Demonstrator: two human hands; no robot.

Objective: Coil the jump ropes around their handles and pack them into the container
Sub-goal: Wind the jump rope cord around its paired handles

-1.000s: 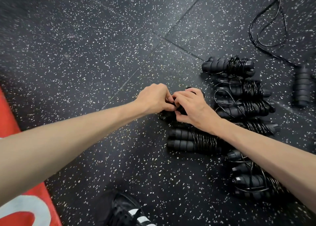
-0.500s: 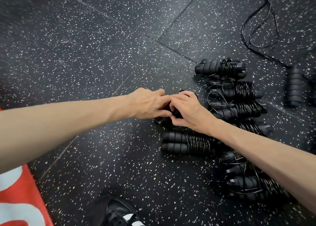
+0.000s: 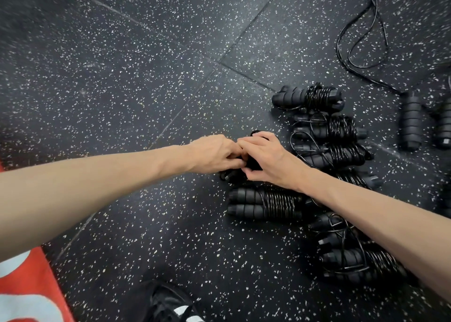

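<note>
Fingers (image 3: 234,154) of both hands curl round half-hidden jump rope (image 3: 231,175), same pinch as second ago; I judge coil being finished, container unseen.

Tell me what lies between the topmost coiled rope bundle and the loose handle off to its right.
Only bare speckled floor, in the head view, separates the topmost coiled bundle from the loose handle.

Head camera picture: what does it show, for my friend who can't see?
Two hands, left and right, grip a black jump rope over a speckled floor. Coiled ropes lie beside them.
</note>
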